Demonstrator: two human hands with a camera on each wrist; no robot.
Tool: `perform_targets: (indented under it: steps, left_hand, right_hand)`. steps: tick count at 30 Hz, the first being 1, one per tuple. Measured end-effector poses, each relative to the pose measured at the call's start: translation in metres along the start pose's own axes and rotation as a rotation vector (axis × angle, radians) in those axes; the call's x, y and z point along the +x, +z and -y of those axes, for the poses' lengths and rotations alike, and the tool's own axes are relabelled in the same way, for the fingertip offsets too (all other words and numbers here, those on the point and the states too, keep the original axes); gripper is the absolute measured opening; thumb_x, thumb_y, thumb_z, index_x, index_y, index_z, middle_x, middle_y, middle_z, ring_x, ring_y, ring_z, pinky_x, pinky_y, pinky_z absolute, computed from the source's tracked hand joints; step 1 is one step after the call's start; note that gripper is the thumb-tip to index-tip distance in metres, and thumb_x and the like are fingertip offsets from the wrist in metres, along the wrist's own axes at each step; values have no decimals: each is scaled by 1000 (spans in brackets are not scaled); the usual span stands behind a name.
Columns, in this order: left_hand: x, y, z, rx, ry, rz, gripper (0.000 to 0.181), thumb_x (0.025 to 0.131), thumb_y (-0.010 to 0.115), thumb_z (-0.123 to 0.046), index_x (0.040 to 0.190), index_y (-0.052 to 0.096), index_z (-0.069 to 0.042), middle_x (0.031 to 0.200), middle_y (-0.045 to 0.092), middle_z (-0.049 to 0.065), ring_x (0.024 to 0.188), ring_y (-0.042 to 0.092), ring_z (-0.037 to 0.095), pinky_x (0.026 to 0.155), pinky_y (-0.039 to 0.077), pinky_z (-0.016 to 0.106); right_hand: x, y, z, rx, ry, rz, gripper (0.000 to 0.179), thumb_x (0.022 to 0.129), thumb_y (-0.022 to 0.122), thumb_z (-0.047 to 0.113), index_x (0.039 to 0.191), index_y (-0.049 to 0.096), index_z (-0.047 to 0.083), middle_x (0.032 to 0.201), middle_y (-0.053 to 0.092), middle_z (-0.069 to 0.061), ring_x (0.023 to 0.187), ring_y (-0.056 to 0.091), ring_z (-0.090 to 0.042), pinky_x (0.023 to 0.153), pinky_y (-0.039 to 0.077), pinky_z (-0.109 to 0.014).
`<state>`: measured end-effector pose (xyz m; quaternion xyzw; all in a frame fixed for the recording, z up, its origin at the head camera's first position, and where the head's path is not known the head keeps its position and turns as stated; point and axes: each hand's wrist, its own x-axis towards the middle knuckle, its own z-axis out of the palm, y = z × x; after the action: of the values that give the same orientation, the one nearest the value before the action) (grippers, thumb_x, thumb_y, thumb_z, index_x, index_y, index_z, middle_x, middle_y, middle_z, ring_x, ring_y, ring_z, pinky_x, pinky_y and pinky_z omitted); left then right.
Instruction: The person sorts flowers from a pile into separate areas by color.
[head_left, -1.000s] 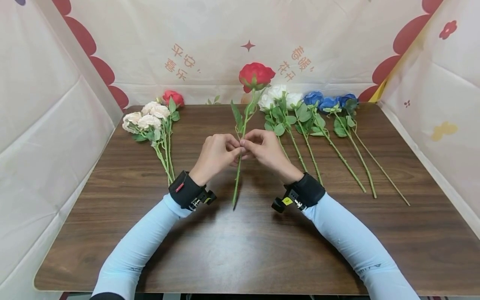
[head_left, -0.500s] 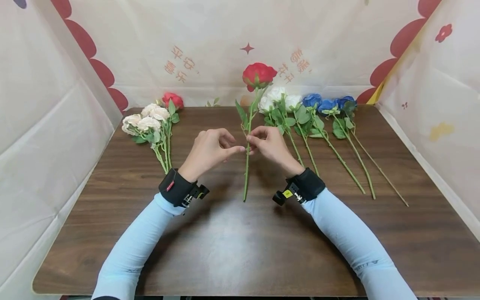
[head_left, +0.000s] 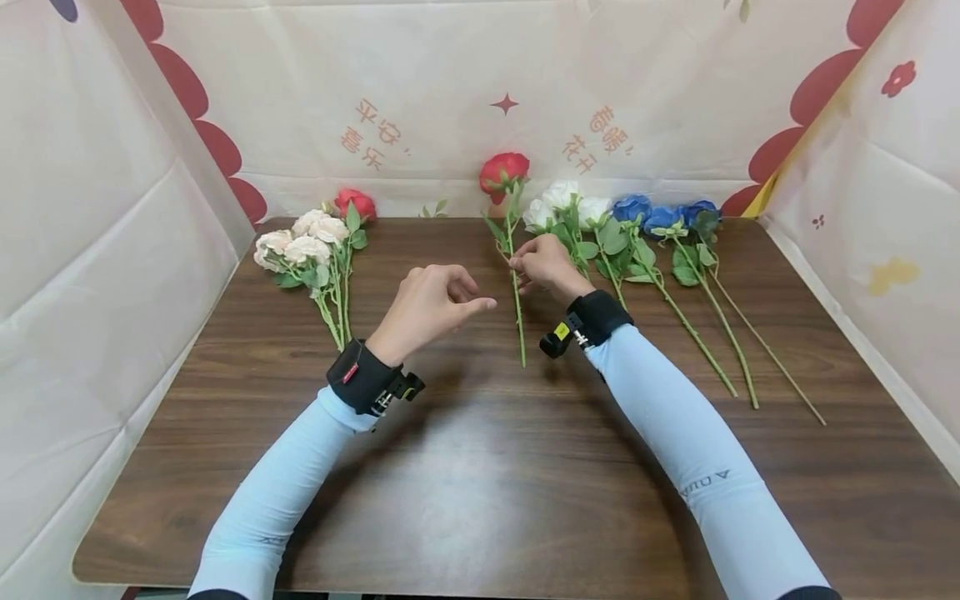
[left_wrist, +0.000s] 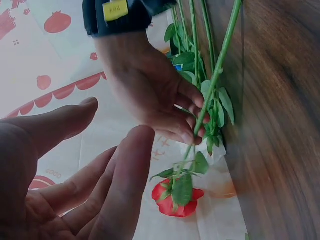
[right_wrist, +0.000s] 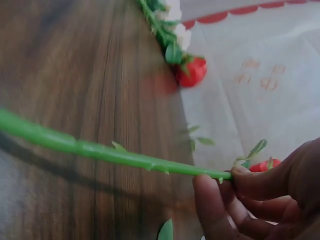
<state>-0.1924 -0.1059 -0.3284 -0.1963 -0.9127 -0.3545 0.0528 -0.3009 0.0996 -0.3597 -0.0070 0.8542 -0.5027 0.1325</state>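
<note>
A long-stemmed red rose point(head_left: 504, 172) stands slightly tilted over the back middle of the table. My right hand point(head_left: 550, 268) pinches its green stem point(right_wrist: 110, 154) between thumb and fingers, below the leaves. My left hand point(head_left: 431, 308) hovers to the left of that stem, apart from it, thumb and fingers spread with nothing between them. In the left wrist view the rose's bloom point(left_wrist: 178, 198) hangs beyond the right hand, while the left fingers point(left_wrist: 131, 185) are bare.
Cream roses point(head_left: 303, 239) and another red rose point(head_left: 356, 204) lie at the back left of the wooden table point(head_left: 450, 500). White roses point(head_left: 561, 202) and blue roses point(head_left: 663, 218) lie at the back right, stems toward me. A printed cloth point(head_left: 450, 100) hangs behind.
My left hand has let go of the rose stem and drawn away to the left. My right hand has carried the rose farther back and slightly right.
</note>
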Motion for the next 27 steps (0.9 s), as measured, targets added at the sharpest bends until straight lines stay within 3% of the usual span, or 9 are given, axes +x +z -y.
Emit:
perform_targets:
  steps: [7, 16, 21, 27]
  left_hand:
    - [1, 2, -1, 3, -3, 10, 35, 83, 72, -46, 95, 70, -13, 64, 68, -7, 47, 60, 6, 66, 48, 28]
    - [1, 2, 3, 9, -13, 18, 36, 83, 71, -47, 96, 69, -14, 66, 69, -6, 46, 60, 5, 71, 49, 28]
    - [1, 3, 1, 27, -14, 17, 34, 83, 71, -47, 94, 68, -15, 64, 68, -9, 47, 60, 5, 72, 49, 28]
    - [1, 4, 1, 25, -23, 27, 35, 83, 71, -48, 95, 68, -15, 65, 68, -8, 46, 60, 5, 73, 50, 29]
  right_hand:
    - [18, 4, -6, -92, 52, -33, 23, 94, 58, 12, 107, 68, -4, 91, 65, -15, 65, 66, -22, 67, 60, -39]
    - [19, 12, -13, -134, 115, 59, 19, 93, 57, 9, 98, 65, -7, 90, 62, -17, 63, 65, -22, 63, 59, -36]
    - [20, 12, -19, -167, 97, 58, 13, 91, 60, 8, 86, 64, -3, 82, 62, -15, 61, 66, -22, 61, 59, -35]
    - [22, 13, -22, -236, 45, 21, 26, 89, 63, 10, 65, 54, 6, 67, 62, -11, 58, 65, -21, 56, 58, -35]
